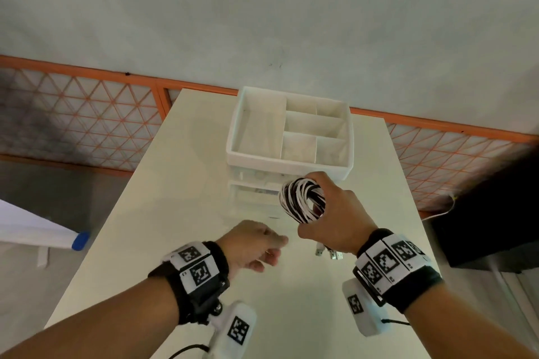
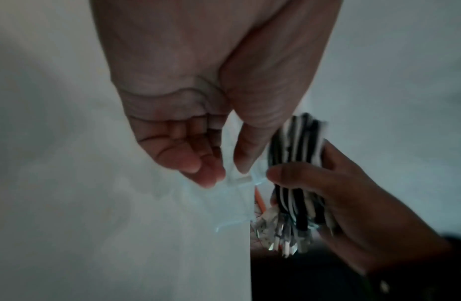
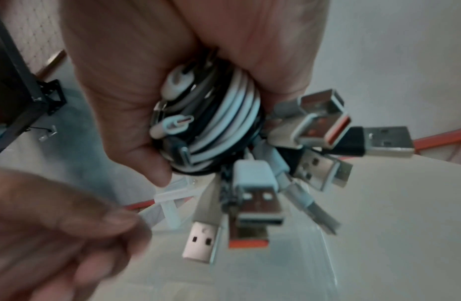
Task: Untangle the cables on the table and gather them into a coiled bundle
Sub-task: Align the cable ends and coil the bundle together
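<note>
A coiled bundle of black and white cables (image 1: 297, 198) is gripped in my right hand (image 1: 309, 208), held up above the white table (image 1: 175, 183). Fingers wrap over the coil (image 3: 224, 126) and the thumb closes under it. Several USB plugs (image 3: 252, 207) stick out loose below the palm, and they also show in the head view as plugs (image 1: 329, 253). My left hand (image 1: 278, 249) hovers just left of the bundle with fingers loosely curled and thumb apart. Nothing shows in its grasp in the left wrist view, where the left hand (image 2: 224, 175) sits beside the bundle (image 2: 296, 146).
A white divided organizer (image 1: 288, 160) stands on clear drawers (image 1: 253, 192) at the table's far end, just beyond the bundle. An orange mesh fence (image 1: 87, 114) runs behind the table. A dark object (image 1: 490, 213) is off the right edge.
</note>
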